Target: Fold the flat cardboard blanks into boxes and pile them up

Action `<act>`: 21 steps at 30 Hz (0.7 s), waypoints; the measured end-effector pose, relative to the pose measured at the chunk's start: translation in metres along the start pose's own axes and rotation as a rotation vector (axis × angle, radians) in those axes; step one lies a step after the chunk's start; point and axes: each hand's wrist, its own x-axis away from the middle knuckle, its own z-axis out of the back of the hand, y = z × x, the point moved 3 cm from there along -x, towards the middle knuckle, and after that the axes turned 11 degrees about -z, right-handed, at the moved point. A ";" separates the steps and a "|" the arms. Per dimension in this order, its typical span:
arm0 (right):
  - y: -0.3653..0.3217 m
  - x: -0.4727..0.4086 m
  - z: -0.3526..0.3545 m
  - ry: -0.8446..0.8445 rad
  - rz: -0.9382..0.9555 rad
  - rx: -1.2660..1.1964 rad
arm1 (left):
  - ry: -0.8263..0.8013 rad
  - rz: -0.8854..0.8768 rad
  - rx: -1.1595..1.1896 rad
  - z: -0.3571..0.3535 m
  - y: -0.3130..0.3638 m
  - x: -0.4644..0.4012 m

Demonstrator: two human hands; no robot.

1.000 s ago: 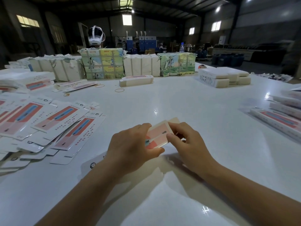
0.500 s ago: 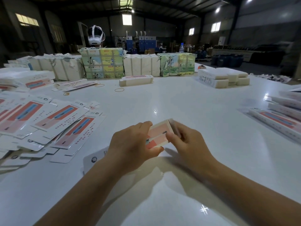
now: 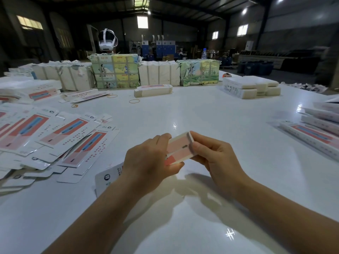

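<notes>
**End flap closing on the box in hand**

While the left hand grips the half-formed box over the counter's near middle, the right hand pinches its far end, where the flap open a second ago now lies tucked (this end looks finished). Flat blanks wait at the left edge; folded boxes pile at the right.

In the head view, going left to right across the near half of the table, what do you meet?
Spread of flat blanks → left hand → box being folded → right hand → folded boxes at the right edge.
</notes>
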 end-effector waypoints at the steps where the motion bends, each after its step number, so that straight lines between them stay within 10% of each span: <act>1: 0.000 -0.001 0.001 0.004 -0.004 -0.037 | 0.018 -0.008 0.005 0.002 0.002 -0.001; 21: -0.004 0.015 -0.005 0.219 0.194 0.538 | 0.085 -0.067 -0.165 0.002 0.012 -0.004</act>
